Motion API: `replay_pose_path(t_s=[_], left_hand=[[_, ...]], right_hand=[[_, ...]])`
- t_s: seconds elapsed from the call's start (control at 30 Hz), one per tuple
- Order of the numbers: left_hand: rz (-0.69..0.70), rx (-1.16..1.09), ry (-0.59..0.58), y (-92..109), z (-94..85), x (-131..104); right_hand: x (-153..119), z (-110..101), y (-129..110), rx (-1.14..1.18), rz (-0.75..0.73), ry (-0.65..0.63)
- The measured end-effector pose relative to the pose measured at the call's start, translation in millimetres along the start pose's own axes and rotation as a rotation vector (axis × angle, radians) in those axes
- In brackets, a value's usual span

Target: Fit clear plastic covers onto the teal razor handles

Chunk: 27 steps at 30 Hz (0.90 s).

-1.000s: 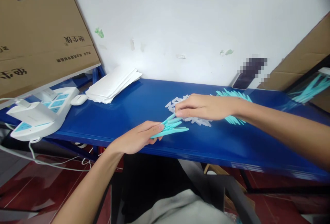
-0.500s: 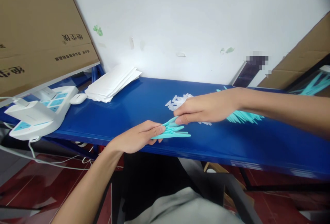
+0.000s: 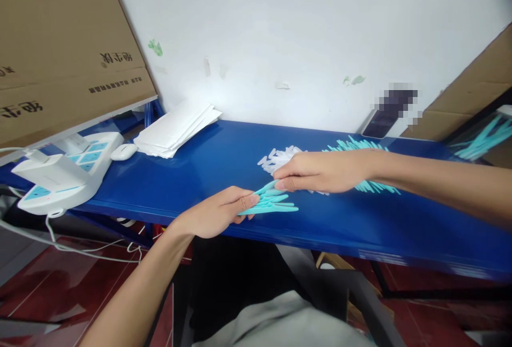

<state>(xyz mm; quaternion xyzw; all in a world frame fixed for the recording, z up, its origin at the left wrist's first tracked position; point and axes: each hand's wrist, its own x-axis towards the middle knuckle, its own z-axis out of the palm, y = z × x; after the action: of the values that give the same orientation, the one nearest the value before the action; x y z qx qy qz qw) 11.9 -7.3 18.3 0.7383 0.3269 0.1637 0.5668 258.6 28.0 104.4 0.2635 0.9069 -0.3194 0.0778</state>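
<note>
Near the table's front edge, my left hand (image 3: 222, 210) is closed round a small bunch of slim turquoise plastic sticks (image 3: 274, 207), their ends fanning out to the right. My right hand (image 3: 316, 171) pinches the tip of the uppermost stick between thumb and fingers. That tip looks paler, but whether a clear cap sits on it I cannot tell. Just behind my right fingers lies a heap of small translucent white pieces (image 3: 276, 159), partly covered by the hand. Under and beyond my right wrist spreads a pile of more turquoise sticks (image 3: 350, 144).
White sheets or envelopes (image 3: 172, 131) are stacked at the back left of the blue table (image 3: 224, 150). Beside them are a small white case (image 3: 124, 152) and a power strip (image 3: 96, 176) with a plugged-in charger. A phone (image 3: 386, 118) leans on the wall. Cardboard (image 3: 72, 64) stands at left.
My right forearm and wrist have shifted slightly down, showing more of the turquoise pile behind. Both hands keep their hold, and the view has moved a little.
</note>
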Motion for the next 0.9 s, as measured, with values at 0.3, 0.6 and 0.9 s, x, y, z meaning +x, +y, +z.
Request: replay_pose_path(t_s=[0.3,0.6,0.9], left_hand=[[0.010,-0.031,0.020,-1.0,0.4,0.4],[0.011,-0.044,0.030,-7.2,0.5,1.7],[0.016,-0.040,0.048,-4.9,0.6,0.9]], right_hand=[[7.2,-4.4,-1.9,-0.057,-0.035,0.012],[6.7,-7.0,2.9,-0.043,-0.099,0.064],[6.1,-4.5,9.0,-0.049,-0.110,0.113]])
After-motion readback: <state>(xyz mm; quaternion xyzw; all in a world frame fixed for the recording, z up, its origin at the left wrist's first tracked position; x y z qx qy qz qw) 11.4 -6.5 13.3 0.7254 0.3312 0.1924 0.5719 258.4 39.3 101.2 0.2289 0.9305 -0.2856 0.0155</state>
